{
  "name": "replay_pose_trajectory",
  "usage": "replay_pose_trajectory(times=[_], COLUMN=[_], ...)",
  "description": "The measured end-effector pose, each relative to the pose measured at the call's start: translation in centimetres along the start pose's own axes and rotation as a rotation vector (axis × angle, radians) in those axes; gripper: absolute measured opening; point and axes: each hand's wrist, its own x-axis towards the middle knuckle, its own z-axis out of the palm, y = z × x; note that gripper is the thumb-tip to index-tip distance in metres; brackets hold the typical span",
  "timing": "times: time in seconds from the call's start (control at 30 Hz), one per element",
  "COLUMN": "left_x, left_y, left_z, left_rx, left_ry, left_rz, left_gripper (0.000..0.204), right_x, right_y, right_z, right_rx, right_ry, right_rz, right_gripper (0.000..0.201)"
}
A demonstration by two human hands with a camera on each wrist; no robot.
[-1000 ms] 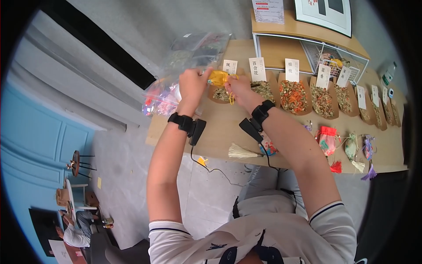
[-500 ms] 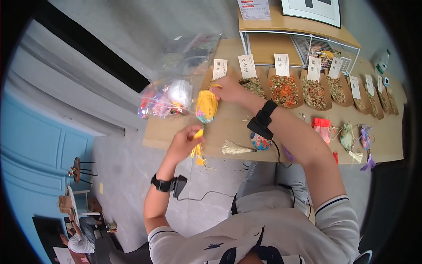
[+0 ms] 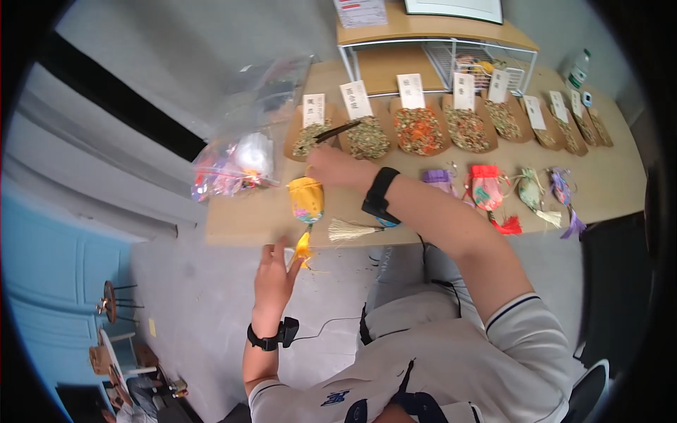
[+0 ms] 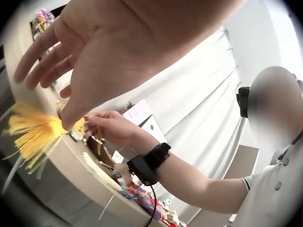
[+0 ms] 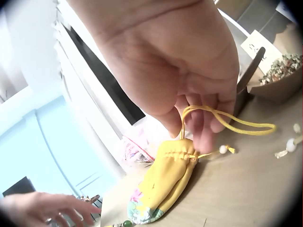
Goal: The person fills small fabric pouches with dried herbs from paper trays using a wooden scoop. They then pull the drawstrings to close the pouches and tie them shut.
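A yellow drawstring pouch (image 3: 306, 198) with a floral lower end lies near the table's front edge. Its yellow tassel (image 3: 302, 248) hangs at that edge. At the gathered mouth of the pouch is my right hand (image 3: 340, 168), fingers pointing down. In the right wrist view the yellow cord (image 5: 246, 128) loops across those fingers, and thumb and fingertips stand slightly apart over the pouch top. My left hand (image 3: 273, 279) is beside the tassel, its fingers extended and spread; the left wrist view shows the thumb right at the tassel's top.
Labelled paper trays of dried herbs (image 3: 422, 132) line the table's back, with a dark slender tool (image 3: 337, 132) across two of them. More pouches, including a red one (image 3: 486, 189), lie along the right front. Plastic bags (image 3: 236, 166) sit at left, a shelf (image 3: 437, 29) behind.
The pouch has gone from between both hands, raised, down onto the table. My left hand has let go of the tassel and drawn back toward me; the right hand stays at the pouch's mouth.
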Motion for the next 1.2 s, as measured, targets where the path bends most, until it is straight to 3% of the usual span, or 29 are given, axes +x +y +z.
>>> replay_pose_trajectory(times=[0.07, 0.2, 0.33, 0.37, 0.43, 0.47, 0.5, 0.53, 0.6, 0.73, 0.8, 0.87, 0.93, 1.07, 1.2], left_x=[0.2, 3.4, 4.3, 4.3, 4.3, 4.3, 4.4, 4.6, 5.0, 5.4, 6.2, 7.3, 8.3, 9.8, 11.2], left_y=[0.5, 1.4, -0.2, -0.2, 0.1, 0.7, 2.4, 3.9, 7.4, 20.2, 26.2, 31.5, 35.2, 38.4, 39.3], left_z=[0.1, 2.9, 5.5, 5.6, 5.3, 5.2, 4.7, 4.4, 4.4, 6.2, 8.9, 12.6, 15.1, 17.2, 17.3], left_rx=[0.103, 0.035, -0.014, -0.083, -0.116, -0.134, -0.172, -0.232, -0.354, -0.642, -0.741, -0.757, -0.692, -0.699, -0.814], left_ry=[0.142, 0.275, 0.217, 0.237, 0.343, 0.395, 0.468, 0.46, 0.443, 0.164, 0.05, 0.087, 0.095, 0.19, -0.101], left_rz=[0.115, 0.307, 0.24, 0.222, 0.219, 0.217, 0.218, 0.264, 0.352, 0.489, 0.63, 0.796, 0.773, 0.724, 0.655], left_gripper=[0.051, 0.048, 0.045, 0.042, 0.039, 0.038, 0.028, 0.025, 0.019, 0.014, 0.018, 0.023, 0.026, 0.033, 0.028], right_x=[-0.7, -2.5, -6.3, -8.0, -13.6, -16.6, -19.9, -22.9, -29.3, -37.3, -38.4, -38.5, -38.2, -38.5, -39.3], right_y=[-1.3, -4.2, -4.1, -3.1, -0.4, 0.4, 2.1, 3.8, 8.4, 11.4, 11.3, 11.4, 11.2, 10.3, 11.0], right_z=[-0.3, -3.2, -7.8, -10.0, -14.5, -17.6, -19.7, -21.9, -24.1, -23.4, -21.7, -20.7, -20.2, -19.6, -19.6], right_rx=[-0.138, -0.3, -0.077, -0.089, -0.115, -0.163, -0.169, -0.333, -0.365, -0.38, -0.301, -0.236, -0.179, -0.043, 0.115], right_ry=[0.065, 0.114, 0.148, 0.109, 0.213, 0.194, 0.277, 0.236, 0.292, 0.386, 0.416, 0.414, 0.457, 0.595, 0.657], right_rz=[-0.014, -0.085, -0.046, -0.057, -0.002, 0.095, 0.201, 0.349, 0.609, 0.741, 0.784, 0.765, 0.73, 0.679, 0.614], right_gripper=[0.019, 0.017, 0.019, 0.021, 0.023, 0.024, 0.023, 0.026, 0.033, 0.046, 0.051, 0.054, 0.055, 0.054, 0.06])
